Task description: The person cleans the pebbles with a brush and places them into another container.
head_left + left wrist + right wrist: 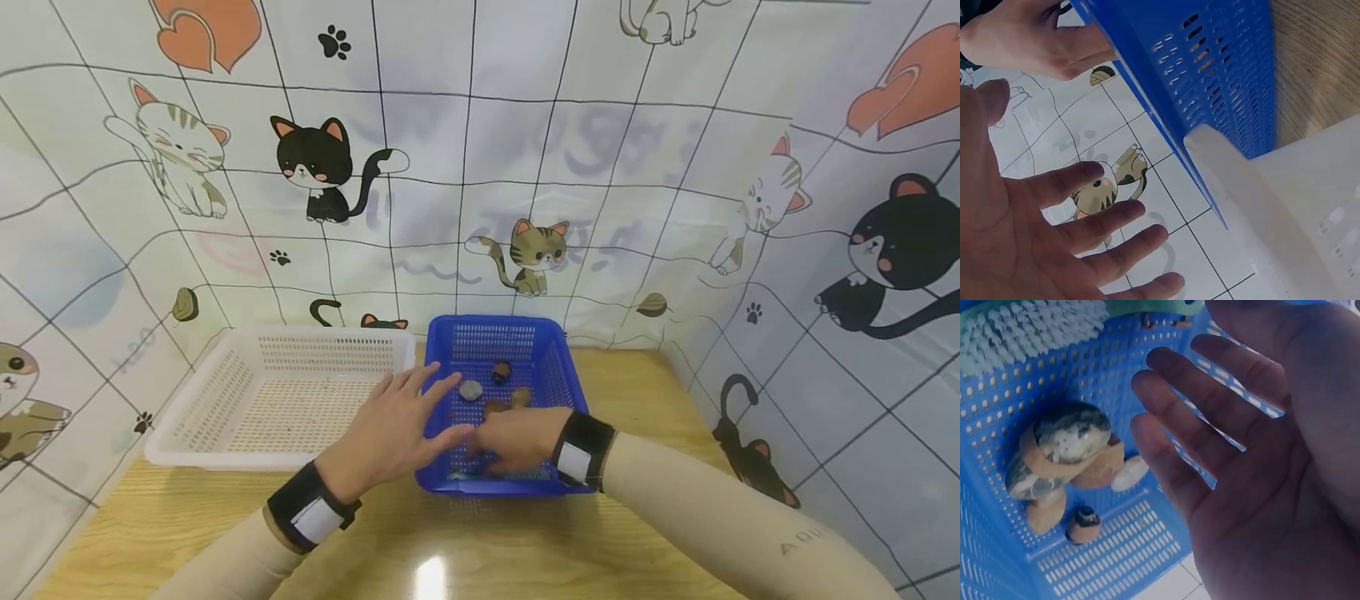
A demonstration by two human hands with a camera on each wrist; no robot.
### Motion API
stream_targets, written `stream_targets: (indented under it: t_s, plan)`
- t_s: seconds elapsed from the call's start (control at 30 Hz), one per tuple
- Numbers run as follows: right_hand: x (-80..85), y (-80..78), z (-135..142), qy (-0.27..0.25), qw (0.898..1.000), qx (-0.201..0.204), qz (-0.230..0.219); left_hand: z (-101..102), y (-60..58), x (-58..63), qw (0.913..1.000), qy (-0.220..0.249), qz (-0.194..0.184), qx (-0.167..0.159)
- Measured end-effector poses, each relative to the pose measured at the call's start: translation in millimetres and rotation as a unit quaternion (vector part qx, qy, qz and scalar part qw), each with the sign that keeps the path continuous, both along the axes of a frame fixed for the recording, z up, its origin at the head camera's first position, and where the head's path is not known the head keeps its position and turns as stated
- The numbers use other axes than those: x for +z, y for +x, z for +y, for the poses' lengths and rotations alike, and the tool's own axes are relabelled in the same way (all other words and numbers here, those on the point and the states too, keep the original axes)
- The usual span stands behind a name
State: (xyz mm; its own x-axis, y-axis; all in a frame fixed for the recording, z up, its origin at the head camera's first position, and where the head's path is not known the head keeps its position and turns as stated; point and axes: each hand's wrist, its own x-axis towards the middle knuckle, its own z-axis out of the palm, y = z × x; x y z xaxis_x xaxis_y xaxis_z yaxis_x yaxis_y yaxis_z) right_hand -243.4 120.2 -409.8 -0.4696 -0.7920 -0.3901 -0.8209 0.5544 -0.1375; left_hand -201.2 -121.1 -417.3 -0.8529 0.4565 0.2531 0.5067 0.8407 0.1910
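Observation:
My right hand [517, 437] reaches down into the blue basket [573, 392], its fingers loosely extended with nothing between them. In the right wrist view, several stones lie on the basket floor: a large dark green and white stone [1082, 437], a brown stone [1100, 467], a whitish oval stone [1129, 474] and a small black-and-tan stone [1083, 526]. A green scrub brush [1029, 328] with white bristles lies along one side, near my right fingers. My left hand [393, 429] hovers with spread fingers over the facing edges of the two baskets, holding nothing.
A white basket [180, 460] stands left of the blue one on the wooden table [622, 525]. Behind both rises a wall covering [435, 208] printed with cats and grid lines. The two baskets stand close beside each other.

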Motion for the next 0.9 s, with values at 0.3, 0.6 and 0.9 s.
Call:
stream_targets:
  t_s: [0.3,0.6,0.9]
  plan:
    - [-11.3,-3.0,-13.0,0.008,0.999,0.038,-0.024,2.2,-3.6,-1.5,0.9989,0.042,-0.014,-0.011]
    - [-19.1,-9.0,-19.2,0.018,0.998,0.065,-0.001,6.6,-12.2,0.9,0.9976,0.064,-0.015,-0.019]
    - [-19.2,-10.4,-22.5,0.029,0.998,0.059,-0.008,11.8,-21.6,8.4,0.9971,0.062,-0.040,-0.018]
